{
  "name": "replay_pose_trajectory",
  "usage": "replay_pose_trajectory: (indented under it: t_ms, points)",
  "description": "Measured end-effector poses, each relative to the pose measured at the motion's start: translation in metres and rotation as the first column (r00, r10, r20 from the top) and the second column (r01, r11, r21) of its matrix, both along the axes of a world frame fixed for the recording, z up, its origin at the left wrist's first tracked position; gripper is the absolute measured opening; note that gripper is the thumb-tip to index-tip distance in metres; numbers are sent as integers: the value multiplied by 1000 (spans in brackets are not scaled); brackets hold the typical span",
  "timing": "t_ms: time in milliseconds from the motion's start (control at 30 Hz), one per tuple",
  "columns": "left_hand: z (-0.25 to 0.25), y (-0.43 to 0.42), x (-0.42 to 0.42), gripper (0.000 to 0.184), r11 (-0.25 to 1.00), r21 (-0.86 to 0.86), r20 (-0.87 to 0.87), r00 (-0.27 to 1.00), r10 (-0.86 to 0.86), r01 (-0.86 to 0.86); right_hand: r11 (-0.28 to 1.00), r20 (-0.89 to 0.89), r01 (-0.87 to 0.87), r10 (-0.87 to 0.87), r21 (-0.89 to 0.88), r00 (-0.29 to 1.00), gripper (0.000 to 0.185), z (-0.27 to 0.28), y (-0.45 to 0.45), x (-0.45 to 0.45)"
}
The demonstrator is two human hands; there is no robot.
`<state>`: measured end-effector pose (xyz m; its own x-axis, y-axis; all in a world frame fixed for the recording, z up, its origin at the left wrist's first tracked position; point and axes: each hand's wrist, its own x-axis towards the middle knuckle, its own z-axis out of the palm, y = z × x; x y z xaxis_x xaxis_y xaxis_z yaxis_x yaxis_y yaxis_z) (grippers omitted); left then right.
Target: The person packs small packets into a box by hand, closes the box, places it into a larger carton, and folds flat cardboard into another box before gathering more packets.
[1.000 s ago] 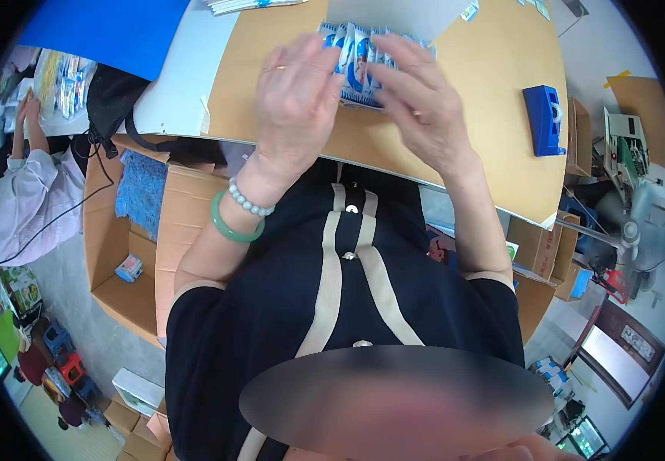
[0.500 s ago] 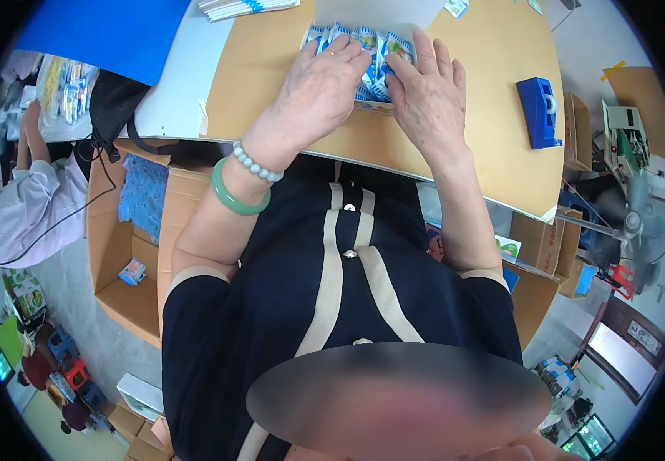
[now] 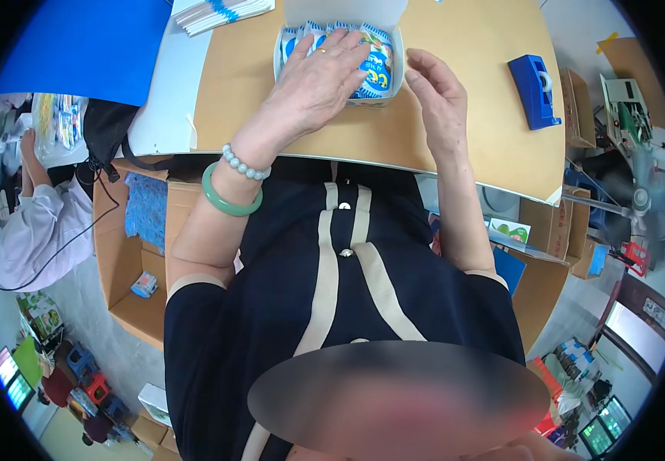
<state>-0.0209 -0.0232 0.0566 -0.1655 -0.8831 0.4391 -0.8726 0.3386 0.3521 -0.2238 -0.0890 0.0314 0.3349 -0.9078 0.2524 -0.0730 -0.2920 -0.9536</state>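
Note:
A white cardboard box [image 3: 397, 77] with its lid raised stands on the tan table. Blue-and-white wrapped packets [image 3: 378, 65] fill it in a row. My left hand [image 3: 317, 81] lies over the packets with its fingers outstretched and covers several of them. It has a ring, and a bead bracelet and a green bangle circle the wrist and forearm. Just off the box's right side is my right hand [image 3: 441, 96], fingers loosely bent and thumb apart, with nothing visible in it.
A blue tape dispenser [image 3: 534, 92] stands at the table's right. White papers with a blue band [image 3: 223, 14] lie at the back left, beside a blue panel [image 3: 79, 50]. Below left is an open carton [image 3: 129, 307] holding a small box. A person [image 3: 40, 223] sits at far left.
My right hand has come off the packets and moved away from the box, its fingers bending. My left hand stays on the packets. The view has shifted slightly.

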Motion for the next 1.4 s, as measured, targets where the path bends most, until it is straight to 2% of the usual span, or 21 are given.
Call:
replay_pose_trajectory:
  t_ms: [67,100,233,333,367,433,467,533,567,667,733,800,900,1000,1033,1167,1300,1400]
  points:
    - [1,-1,-2,39,1000,25,11,1000,16,-16,951,110,-94,64,296,992,40,3,0,-3]
    - [3,-2,-3,39,998,44,21,999,36,-37,950,110,-91,60,299,992,40,4,1,-3]
    - [1,-1,-7,37,996,46,48,996,79,-82,967,164,-112,74,230,984,48,13,15,8]
    - [4,3,-8,35,995,41,63,994,90,-93,997,-148,74,-71,14,986,50,19,24,21]
    - [7,4,-9,34,994,45,67,993,93,-97,997,-146,81,-78,12,986,50,21,23,21]
    - [14,3,-9,34,994,40,71,993,98,-101,975,95,61,-83,211,992,52,26,21,21]
    - [18,3,-9,34,996,5,133,987,90,-91,952,212,24,-92,304,973,53,27,19,22]
    - [26,3,-8,34,996,-51,255,963,83,-72,938,215,-2,-77,347,973,54,17,2,16]
    - [30,3,-7,34,996,-51,255,963,86,-75,919,220,-17,-76,393,973,55,10,-9,11]
    - [40,-6,-8,38,999,27,333,942,34,-45,877,240,-64,-60,477,969,55,5,-16,14]
    - [30,-11,-8,39,1000,22,262,965,0,-6,818,278,-160,0,553,961,53,6,-18,21]
    - [18,-14,-5,42,998,13,129,989,-66,65,830,269,-149,-2,538,963,52,3,-22,24]
    - [9,-13,-3,45,999,-6,187,982,-39,41,846,253,-113,-26,521,967,50,-6,-22,32]
    - [-2,-14,-5,48,999,-16,202,979,-31,35,942,284,-137,47,306,958,51,-12,-15,56]
    - [-5,-15,-4,50,999,-20,191,981,-21,26,945,284,-135,47,298,958,51,-9,-16,56]
    - [0,-10,-9,51,998,-63,178,984,31,-20,892,373,-208,48,402,927,52,-1,-12,58]
    - [3,-3,-13,47,992,-93,243,964,108,-87,876,282,-175,47,450,958,49,5,-12,55]
    - [15,8,-5,44,987,-121,253,958,136,-108,879,139,-124,67,460,988,47,12,-17,54]
